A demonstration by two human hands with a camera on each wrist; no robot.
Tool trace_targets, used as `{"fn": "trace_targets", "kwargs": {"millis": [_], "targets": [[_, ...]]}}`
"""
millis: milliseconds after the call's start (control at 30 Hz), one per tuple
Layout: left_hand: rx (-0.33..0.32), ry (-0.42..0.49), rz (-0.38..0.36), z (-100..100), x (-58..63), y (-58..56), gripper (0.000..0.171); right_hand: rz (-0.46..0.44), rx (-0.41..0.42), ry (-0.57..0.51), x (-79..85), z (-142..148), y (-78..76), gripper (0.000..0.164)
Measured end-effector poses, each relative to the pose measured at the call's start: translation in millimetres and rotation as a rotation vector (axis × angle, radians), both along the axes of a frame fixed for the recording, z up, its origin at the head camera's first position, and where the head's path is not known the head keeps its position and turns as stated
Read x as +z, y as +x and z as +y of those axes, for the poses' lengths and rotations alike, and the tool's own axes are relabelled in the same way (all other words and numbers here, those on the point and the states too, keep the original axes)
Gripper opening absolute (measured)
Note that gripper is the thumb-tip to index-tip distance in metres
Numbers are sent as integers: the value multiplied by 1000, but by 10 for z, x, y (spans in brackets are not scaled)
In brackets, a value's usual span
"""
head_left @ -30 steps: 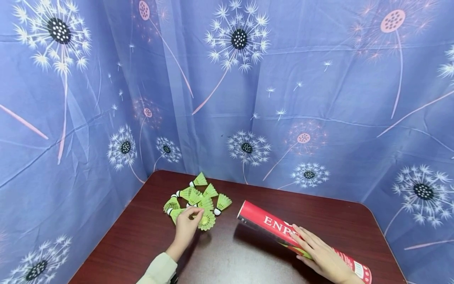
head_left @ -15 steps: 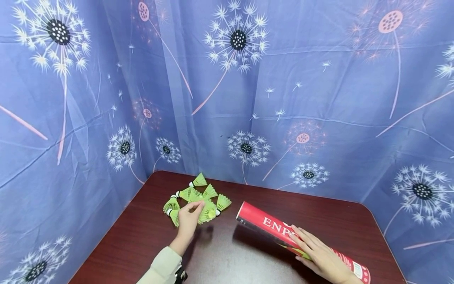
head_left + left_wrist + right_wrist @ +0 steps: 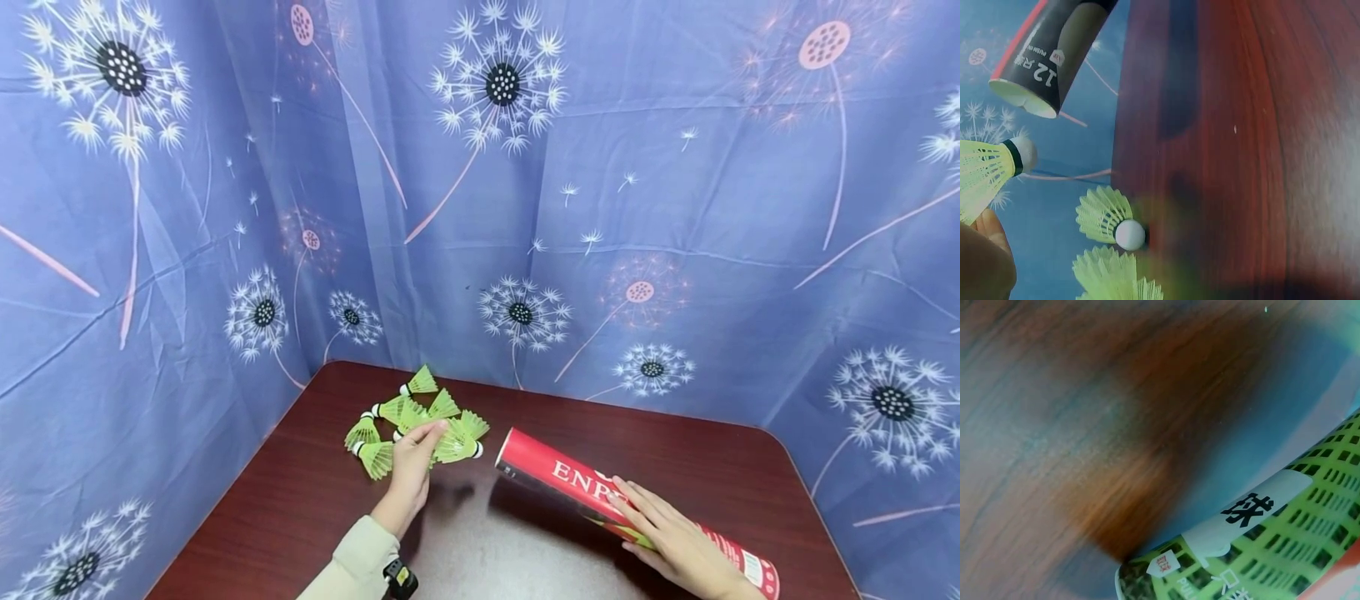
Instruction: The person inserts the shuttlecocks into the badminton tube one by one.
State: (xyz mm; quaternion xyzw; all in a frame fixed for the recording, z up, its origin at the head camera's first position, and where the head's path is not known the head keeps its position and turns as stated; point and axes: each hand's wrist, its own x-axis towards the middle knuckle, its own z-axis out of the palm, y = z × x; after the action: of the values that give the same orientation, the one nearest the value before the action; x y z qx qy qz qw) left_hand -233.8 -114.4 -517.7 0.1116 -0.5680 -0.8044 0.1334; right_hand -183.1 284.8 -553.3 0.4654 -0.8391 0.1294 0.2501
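Observation:
My left hand [image 3: 411, 467] pinches a yellow-green shuttlecock [image 3: 456, 446] by its skirt, above the table. Its white cork with a dark band points right, towards the open end of a red and black shuttlecock tube [image 3: 558, 473]. In the left wrist view the held shuttlecock [image 3: 986, 172] is apart from the tube's mouth [image 3: 1025, 100]. My right hand [image 3: 675, 537] grips the tube around its middle, fingers over the top and thumb on the near side. The tube tilts, its open left end raised. The right wrist view shows only its green printed side [image 3: 1266, 519].
Several loose shuttlecocks [image 3: 375, 458] lie in a cluster at the back left of the dark red wooden table [image 3: 300, 500]. A blue dandelion-print curtain [image 3: 450, 275] hangs close behind and beside the table. The left wrist wears a dark device [image 3: 401, 578].
My left hand has lifted the shuttlecock, moved slightly right and turned it, so its cork now points right instead of its open skirt facing the camera. The right hand and tube have barely moved.

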Motion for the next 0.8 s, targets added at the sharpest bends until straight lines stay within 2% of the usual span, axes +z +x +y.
{"fn": "trace_targets", "kwargs": {"millis": [200, 400, 600, 800], "targets": [[-66, 157, -7, 86, -9, -4, 25, 20, 8, -4, 25, -7, -12, 58], [-104, 248, -7, 152, -11, 7, 16, 2, 17, 11, 42, -26, -12, 59], [-124, 290, -32, 214, -15, 16, 11, -16, 18, 27, 47, -44, -2, 61], [-147, 293, -77, 259, -92, 52, 8, -26, 8, 32, 44, -60, -1, 62]]}}
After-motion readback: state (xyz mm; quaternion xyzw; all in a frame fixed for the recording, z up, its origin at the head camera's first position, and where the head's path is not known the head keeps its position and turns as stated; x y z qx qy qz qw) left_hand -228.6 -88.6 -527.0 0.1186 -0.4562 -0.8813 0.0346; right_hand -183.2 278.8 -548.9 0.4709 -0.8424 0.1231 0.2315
